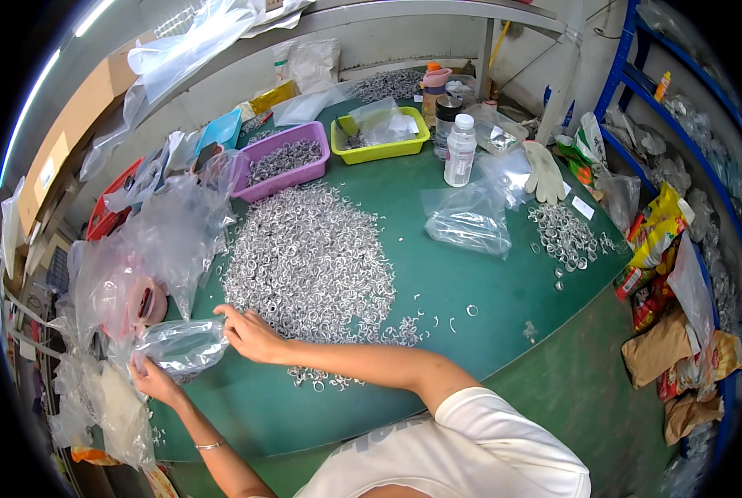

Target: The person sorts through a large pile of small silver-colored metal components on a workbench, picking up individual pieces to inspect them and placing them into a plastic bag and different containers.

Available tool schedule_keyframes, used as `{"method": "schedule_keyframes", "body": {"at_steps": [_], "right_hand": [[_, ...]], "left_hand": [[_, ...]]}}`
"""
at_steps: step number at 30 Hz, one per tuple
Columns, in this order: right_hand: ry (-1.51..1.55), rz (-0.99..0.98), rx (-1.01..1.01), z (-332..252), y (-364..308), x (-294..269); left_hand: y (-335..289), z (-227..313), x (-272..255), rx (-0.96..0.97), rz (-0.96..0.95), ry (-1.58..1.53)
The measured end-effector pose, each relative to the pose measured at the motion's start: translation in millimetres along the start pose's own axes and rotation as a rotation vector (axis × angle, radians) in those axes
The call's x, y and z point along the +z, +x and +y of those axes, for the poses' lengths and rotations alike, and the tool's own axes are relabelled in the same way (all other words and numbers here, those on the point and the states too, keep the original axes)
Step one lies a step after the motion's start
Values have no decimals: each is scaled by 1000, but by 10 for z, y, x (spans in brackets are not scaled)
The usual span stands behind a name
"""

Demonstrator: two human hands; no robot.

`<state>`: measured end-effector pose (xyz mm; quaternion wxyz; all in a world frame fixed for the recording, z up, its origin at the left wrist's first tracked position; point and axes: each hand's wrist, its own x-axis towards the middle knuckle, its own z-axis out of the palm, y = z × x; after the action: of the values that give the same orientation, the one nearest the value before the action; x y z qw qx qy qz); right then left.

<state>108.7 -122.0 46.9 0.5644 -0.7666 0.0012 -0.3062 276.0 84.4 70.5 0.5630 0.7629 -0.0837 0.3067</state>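
Note:
A clear plastic bag (pixel 182 342) is spread with its mouth wide, left of a large heap of small silvery metal rings (pixel 308 253) on the green table. My left hand (pixel 153 383) grips its near left rim. At the bag's right edge is my right hand (pixel 252 334), with the fingers bent onto the film and the index finger reaching out past it. Some small grey pieces seem to lie in the bottom of the bag, too blurred to name. The ring heap begins just beyond my right hand, and a few loose rings lie under my right forearm.
Crumpled plastic bags (pixel 151 241) and a roll of tape (pixel 147 303) crowd the left. Behind the heap stand a purple basket (pixel 317 166) and a yellow-green basket (pixel 379 152). A white bottle (pixel 460 151), a glove (pixel 543 173) and a smaller ring pile (pixel 563 235) are at right.

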Motion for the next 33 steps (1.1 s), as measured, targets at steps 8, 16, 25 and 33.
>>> {"method": "schedule_keyframes", "body": {"at_steps": [8, 16, 25, 33], "right_hand": [[-110, -342, 109, -25, -400, -488], [-332, -537, 274, -94, -1362, -1782], [-647, -361, 151, 14, -1745, -1960], [-566, -472, 109, 77, -1868, -1980]], "left_hand": [[-634, -778, -82, -264, 104, -14], [-1261, -163, -171, -194, 184, 135], [-2332, 683, 187, 377, -437, 152], [-2866, 1269, 548, 232, -1211, 439]]}}
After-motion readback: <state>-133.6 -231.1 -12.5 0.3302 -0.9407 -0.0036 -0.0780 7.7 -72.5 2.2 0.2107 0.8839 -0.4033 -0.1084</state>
